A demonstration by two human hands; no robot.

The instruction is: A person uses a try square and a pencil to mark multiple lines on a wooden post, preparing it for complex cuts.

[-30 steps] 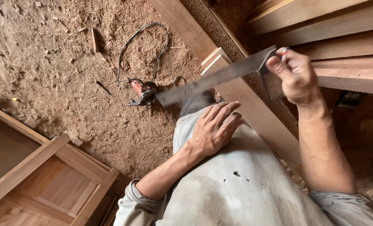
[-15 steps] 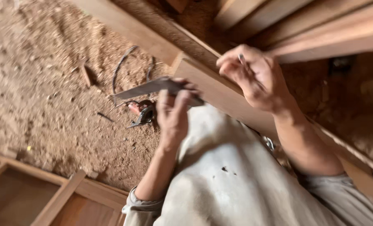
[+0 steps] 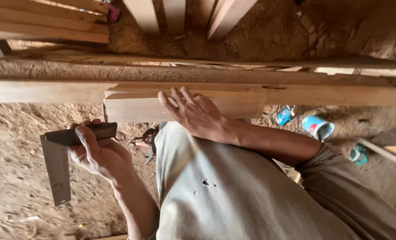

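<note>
My left hand (image 3: 99, 152) is shut on the dark handle of a try square (image 3: 58, 171), whose metal blade hangs down over the sawdust floor. My right hand (image 3: 192, 111) lies flat, fingers spread, on the end of a short pale wooden board (image 3: 131, 109). That board rests against a long wooden beam (image 3: 322, 94) running across the view. My grey shirt fills the lower middle.
More planks (image 3: 47, 26) are stacked at the top left, and three boards (image 3: 175, 13) stand at the top. A blue cup (image 3: 318, 127), a small blue item (image 3: 285, 115) and a teal item (image 3: 359, 154) lie on the sawdust at right. A red power tool (image 3: 141, 142) peeks out under the board.
The try square has passed from my right hand to my left. My right hand has come down onto the board's end, and the view has swung toward the beam.
</note>
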